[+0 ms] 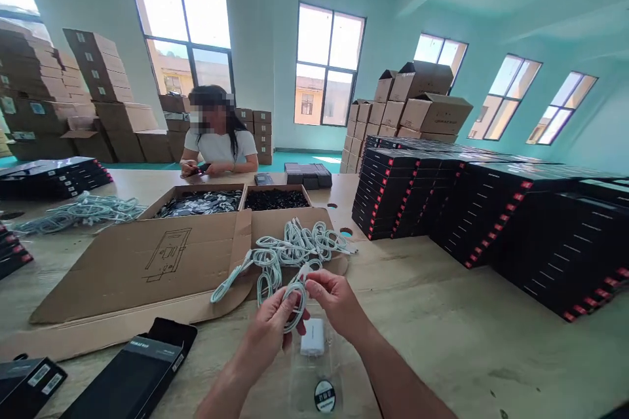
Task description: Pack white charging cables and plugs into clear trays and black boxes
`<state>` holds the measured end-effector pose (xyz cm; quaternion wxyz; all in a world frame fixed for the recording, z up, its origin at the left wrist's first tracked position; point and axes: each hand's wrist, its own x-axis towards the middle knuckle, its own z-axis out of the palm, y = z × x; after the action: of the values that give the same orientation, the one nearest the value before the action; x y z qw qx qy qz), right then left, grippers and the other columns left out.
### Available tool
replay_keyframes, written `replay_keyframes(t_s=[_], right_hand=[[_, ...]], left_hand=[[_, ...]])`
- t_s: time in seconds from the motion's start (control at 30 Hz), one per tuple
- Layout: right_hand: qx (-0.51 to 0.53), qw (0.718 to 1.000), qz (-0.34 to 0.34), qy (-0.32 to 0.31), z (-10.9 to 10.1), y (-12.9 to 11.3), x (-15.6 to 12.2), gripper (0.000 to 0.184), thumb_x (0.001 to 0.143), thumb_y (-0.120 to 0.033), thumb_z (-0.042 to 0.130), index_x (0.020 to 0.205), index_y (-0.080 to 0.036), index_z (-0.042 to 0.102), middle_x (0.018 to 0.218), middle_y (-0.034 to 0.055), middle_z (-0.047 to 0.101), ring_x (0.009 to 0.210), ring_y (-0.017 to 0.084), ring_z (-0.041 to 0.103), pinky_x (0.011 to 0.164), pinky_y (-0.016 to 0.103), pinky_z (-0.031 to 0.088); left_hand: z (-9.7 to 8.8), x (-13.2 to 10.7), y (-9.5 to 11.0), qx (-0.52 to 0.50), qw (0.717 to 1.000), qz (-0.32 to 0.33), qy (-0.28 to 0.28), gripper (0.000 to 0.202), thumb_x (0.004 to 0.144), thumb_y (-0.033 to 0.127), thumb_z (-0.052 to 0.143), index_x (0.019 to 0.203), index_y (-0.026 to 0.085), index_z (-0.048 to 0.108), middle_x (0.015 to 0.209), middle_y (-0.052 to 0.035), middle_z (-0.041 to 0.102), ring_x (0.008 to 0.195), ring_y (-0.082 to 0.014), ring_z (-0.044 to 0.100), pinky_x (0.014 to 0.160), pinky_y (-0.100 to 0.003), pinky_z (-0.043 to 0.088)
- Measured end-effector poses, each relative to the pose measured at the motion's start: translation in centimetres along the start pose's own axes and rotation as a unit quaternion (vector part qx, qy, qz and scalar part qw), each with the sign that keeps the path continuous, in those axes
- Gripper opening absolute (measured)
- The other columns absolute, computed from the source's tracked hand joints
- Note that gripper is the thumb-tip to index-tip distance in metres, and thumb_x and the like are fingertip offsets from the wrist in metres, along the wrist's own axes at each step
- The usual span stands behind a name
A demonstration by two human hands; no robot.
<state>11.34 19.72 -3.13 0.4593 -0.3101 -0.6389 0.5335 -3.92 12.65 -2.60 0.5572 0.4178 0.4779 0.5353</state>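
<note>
A coiled white cable point(296, 306) is held between both hands above the table. My left hand point(275, 322) is closed around the coil's left side. The fingers of my right hand point(330, 296) pinch the cable near its upper end. Just below them, a white charger block point(312, 338) sits in a clear plastic tray point(299, 383). A round black-and-white disc point(325, 397) lies in that tray's lower part. Right behind my hands, a loose pile of coiled white cables point(299, 242) rests on cardboard.
A flattened cardboard sheet point(196, 262) lies left of centre. An open black box point(132, 373) is at front left. Tall stacks of black boxes point(472, 209) line the right. Beyond are a carton of small parts point(244, 200), more cables point(88, 211) and a seated co-worker point(221, 144).
</note>
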Motion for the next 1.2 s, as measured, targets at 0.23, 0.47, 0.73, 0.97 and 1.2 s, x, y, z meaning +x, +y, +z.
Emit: replay_keyframes(t_s=[0.23,0.47,0.73,0.97,1.2], right_hand=[[0.088,0.992,0.043,0.079,0.4,0.2,0.0,0.028,0.082,-0.046,0.07,0.08,-0.018,0.066,0.067,0.0005,0.067,0.056,0.013,0.054,0.05,0.023,0.038],[-0.262,0.965,0.0,0.028,-1.1,-0.4,-0.4,0.015,0.089,-0.017,0.059,0.079,-0.018,0.071,0.069,0.0044,0.075,0.061,0.017,0.065,0.059,0.026,0.041],[-0.349,0.917,-0.176,-0.082,-1.7,-0.9,-0.7,0.017,0.094,-0.015,0.062,0.087,-0.019,0.077,0.086,0.0061,0.079,0.08,0.019,0.07,0.069,0.026,0.046],[-0.307,0.922,-0.236,0.021,-0.5,-1.8,-1.4,0.03,0.091,-0.026,0.07,0.121,-0.022,0.074,0.112,0.0096,0.075,0.103,0.025,0.067,0.088,0.037,0.053],[-0.067,0.971,-0.214,0.083,0.5,-2.1,-1.2,0.016,0.094,-0.032,0.067,0.093,-0.025,0.081,0.096,0.0055,0.068,0.092,0.02,0.062,0.084,0.035,0.052]], left_hand=[[0.5,-0.1,-0.2,0.027,0.997,-0.036,-0.07,0.053,0.072,0.048,0.083,0.112,0.022,0.059,0.077,0.0017,0.065,0.063,-0.0111,0.052,0.053,-0.021,0.033],[-0.3,0.5,-0.9,0.06,0.998,-0.001,0.005,0.081,0.074,0.048,0.083,0.141,0.029,0.042,0.087,0.0027,0.064,0.067,-0.0136,0.058,0.06,-0.025,0.044],[0.2,-0.8,1.1,-0.009,0.994,-0.097,-0.052,0.114,0.076,0.041,0.084,0.162,0.032,0.01,0.079,0.0008,0.065,0.055,-0.0103,0.049,0.047,-0.021,0.019],[0.2,-1.5,1.6,0.007,0.995,-0.092,-0.032,0.112,0.077,0.044,0.083,0.163,0.031,0.012,0.076,0.0028,0.06,0.056,-0.0088,0.044,0.051,-0.023,0.019],[-0.3,-0.8,-0.4,0.072,0.995,-0.061,-0.038,0.108,0.08,0.05,0.078,0.163,0.036,0.01,0.072,0.0069,0.051,0.057,-0.01,0.042,0.052,-0.025,0.02]])
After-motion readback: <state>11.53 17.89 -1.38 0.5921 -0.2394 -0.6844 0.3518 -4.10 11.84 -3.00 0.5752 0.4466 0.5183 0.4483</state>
